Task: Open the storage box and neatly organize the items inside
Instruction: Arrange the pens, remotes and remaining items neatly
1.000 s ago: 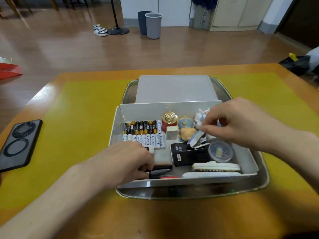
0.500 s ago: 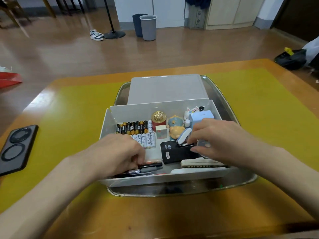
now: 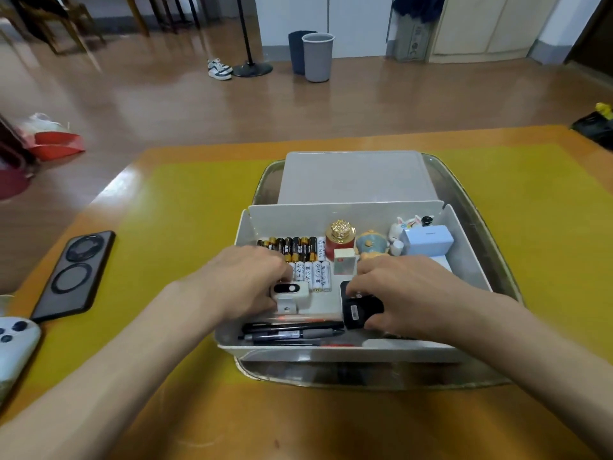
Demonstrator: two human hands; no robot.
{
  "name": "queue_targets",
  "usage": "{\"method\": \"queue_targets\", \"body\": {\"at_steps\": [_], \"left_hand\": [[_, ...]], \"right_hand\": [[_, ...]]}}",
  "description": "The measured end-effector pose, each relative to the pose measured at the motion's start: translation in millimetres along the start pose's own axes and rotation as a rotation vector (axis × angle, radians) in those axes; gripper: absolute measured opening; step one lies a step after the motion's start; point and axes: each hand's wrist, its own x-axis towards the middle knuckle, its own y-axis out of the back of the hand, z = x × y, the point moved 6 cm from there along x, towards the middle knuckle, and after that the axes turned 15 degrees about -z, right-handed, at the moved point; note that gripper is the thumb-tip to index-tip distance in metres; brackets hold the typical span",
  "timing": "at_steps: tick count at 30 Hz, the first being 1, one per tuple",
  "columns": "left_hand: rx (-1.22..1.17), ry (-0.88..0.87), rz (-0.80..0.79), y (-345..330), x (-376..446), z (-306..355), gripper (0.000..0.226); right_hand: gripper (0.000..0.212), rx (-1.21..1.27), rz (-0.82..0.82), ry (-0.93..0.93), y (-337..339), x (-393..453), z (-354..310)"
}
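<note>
From the head camera, your storage box [image 3: 464, 247] sits open inside a metal tray [image 3: 491, 260] on the yellow mat [image 3: 185, 207], its lid [image 3: 355, 177] lying flat behind it. Both of your hands are down in the box. Your left hand [image 3: 242, 280] curls over a small white device [image 3: 292, 293] with a black oval window, fingers wrapped round its left side, gripping it just in front of the batteries [image 3: 298, 257], which lie in two neat rows. Your right hand [image 3: 408, 293] grasps a black rectangular device [image 3: 360, 310], thumb and fingers pinching its edges near the box's middle. Along the front wall lie several pens [image 3: 292, 332], side by side. At the back stand a red jar with a gold lid [image 3: 340, 239], a small white block [image 3: 345, 265], a blue-and-tan figurine [image 3: 370, 245], a white rabbit figurine [image 3: 403, 227] and a pale blue box [image 3: 428, 240]. Left of the tray, a phone [image 3: 74, 273] rests on the mat, with a white controller [image 3: 15, 343] at the edge.
</note>
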Motion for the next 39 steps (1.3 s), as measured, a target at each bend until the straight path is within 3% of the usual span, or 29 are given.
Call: {"method": "queue_targets", "body": {"at_steps": [3, 6, 14, 18, 23, 29, 34, 39], "left_hand": [[-0.029, -0.024, 0.035, -2.4, -0.3, -1.3, 0.016], [-0.041, -0.041, 0.074, -4.1, -0.7, -3.1, 0.015], [-0.048, -0.035, 0.078, -5.5, -0.9, -5.4, 0.01], [-0.048, -0.013, 0.058, -3.5, -1.6, -5.9, 0.013], [-0.077, -0.007, 0.028, -2.6, -1.9, -5.8, 0.009], [-0.107, -0.032, 0.01, 2.5, -5.5, -0.2, 0.032], [-0.109, -0.08, 0.12, 13.4, -5.9, 12.8, 0.034], [-0.114, -0.084, 0.17, 20.5, 0.7, 20.1, 0.036]], "right_hand": [[0.019, 0.033, -0.008, 0.006, -0.8, 4.0, -2.8], [0.024, 0.122, 0.002, -0.015, 2.3, 2.4, -2.5], [0.035, 0.506, 0.317, -0.11, 42.4, -25.1, 32.1], [0.021, 0.665, 0.414, -0.141, 38.8, -21.2, 38.0], [0.009, 0.774, 0.342, -0.16, 26.5, -6.8, 39.8], [0.012, 0.817, 0.168, -0.061, 19.3, -12.7, 34.9], [0.012, 0.716, 0.247, -0.117, 19.2, -25.3, 39.2], [0.016, 0.781, 0.295, -0.163, 22.1, -33.2, 59.1]]}}
